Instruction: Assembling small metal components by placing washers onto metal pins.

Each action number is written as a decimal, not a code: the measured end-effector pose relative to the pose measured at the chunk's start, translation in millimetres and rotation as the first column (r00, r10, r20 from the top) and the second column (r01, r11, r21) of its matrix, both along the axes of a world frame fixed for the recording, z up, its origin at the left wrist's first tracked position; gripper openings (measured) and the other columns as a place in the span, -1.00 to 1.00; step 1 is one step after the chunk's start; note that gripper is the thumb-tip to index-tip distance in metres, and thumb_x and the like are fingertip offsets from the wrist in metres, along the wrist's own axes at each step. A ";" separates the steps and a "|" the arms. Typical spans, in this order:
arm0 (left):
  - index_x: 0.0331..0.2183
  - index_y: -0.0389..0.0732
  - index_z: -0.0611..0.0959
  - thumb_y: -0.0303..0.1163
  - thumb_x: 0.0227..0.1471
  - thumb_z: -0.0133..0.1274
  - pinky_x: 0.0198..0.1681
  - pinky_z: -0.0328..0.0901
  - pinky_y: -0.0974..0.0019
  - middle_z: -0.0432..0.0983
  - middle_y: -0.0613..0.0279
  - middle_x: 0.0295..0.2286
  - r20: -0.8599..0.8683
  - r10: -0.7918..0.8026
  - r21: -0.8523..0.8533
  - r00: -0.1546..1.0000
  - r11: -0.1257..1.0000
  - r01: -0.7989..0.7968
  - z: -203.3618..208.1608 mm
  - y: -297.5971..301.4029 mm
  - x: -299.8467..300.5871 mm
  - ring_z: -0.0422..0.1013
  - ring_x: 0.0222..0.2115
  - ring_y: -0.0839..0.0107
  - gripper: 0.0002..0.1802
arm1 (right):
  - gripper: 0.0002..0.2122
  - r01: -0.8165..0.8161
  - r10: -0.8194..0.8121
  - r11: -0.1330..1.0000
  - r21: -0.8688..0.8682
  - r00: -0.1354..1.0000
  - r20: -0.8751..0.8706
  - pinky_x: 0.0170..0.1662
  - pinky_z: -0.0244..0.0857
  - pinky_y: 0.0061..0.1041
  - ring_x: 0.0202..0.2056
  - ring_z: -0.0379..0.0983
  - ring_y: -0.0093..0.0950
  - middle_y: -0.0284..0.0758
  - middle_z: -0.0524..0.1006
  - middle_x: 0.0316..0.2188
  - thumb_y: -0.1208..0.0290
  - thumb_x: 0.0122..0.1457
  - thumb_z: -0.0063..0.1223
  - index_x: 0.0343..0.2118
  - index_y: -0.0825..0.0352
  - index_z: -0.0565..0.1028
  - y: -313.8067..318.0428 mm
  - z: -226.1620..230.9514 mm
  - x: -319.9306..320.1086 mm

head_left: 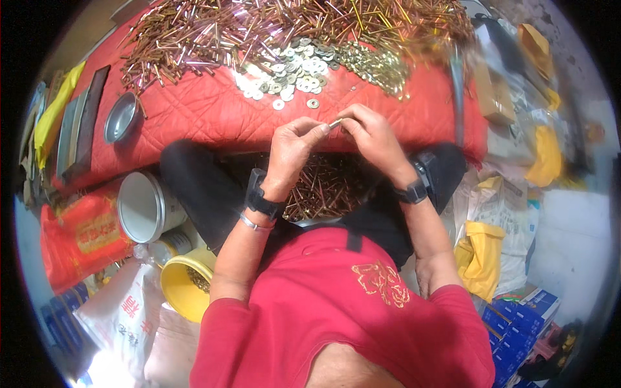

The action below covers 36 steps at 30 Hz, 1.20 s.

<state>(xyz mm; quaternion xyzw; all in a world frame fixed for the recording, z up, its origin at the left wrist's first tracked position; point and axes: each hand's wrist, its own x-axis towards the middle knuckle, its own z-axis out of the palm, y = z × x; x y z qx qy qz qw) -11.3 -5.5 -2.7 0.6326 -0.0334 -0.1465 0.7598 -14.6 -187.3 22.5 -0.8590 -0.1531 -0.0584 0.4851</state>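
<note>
Holding a small metal piece (335,123): fingertips of both hands meet on it, above the near edge of the red quilted cover (191,107) — probably to steady it from two sides; its exact kind is too small to tell.
Left hand (290,152): thumb and forefinger pinching the left end; forearm slanting up and inward.
Right hand (375,137): grasping the right end, fingers bent, wrist angled inward.
Washers (278,104) and brass-coloured pieces (375,68): heaped just beyond the hands, likely for short reach.
Rods (187,45): piled farther back — presumably leaving smaller parts nearer.
Lower rods (323,191): gathered between the legs, beneath the hands.
</note>
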 end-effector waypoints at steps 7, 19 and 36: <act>-0.42 -0.23 0.65 -0.34 -0.03 0.17 -0.55 0.09 0.60 0.44 0.44 -0.58 -0.214 -0.082 -0.108 0.973 0.992 0.060 10.8 5.0 -0.1 0.26 -0.59 0.71 -0.84 | -0.90 -0.004 0.059 0.913 0.409 0.991 -0.122 -0.27 0.27 -0.63 -0.32 0.39 -0.67 -0.44 0.47 -0.37 0.61 0.05 0.09 -0.34 0.37 0.54 -4.4 -12.6 2.5; -0.45 -0.23 0.65 -0.34 -0.02 0.16 -0.56 0.08 0.57 0.44 0.45 -0.60 -0.050 -0.084 0.037 0.995 0.996 0.086 6.8 2.6 -1.9 0.24 -0.61 0.70 -0.85 | -0.86 -0.056 0.079 0.972 -0.230 0.992 0.093 -0.41 0.26 -0.40 -0.48 0.43 -0.35 -0.22 0.42 -0.57 0.42 0.18 -0.02 -0.42 0.39 0.45 -13.3 -0.3 3.3; -0.46 -0.24 0.64 -0.31 -0.05 0.18 -0.58 0.06 0.57 0.41 0.44 -0.63 -0.245 -0.096 -0.003 0.965 0.995 0.098 7.8 2.9 -4.1 0.22 -0.63 0.68 -0.82 | -0.70 0.082 -0.010 0.982 0.173 0.925 -0.380 -0.20 0.29 -0.53 -0.32 0.41 -0.53 -0.33 0.48 -0.37 0.50 0.20 -0.11 0.01 0.31 0.39 -1.1 3.6 2.5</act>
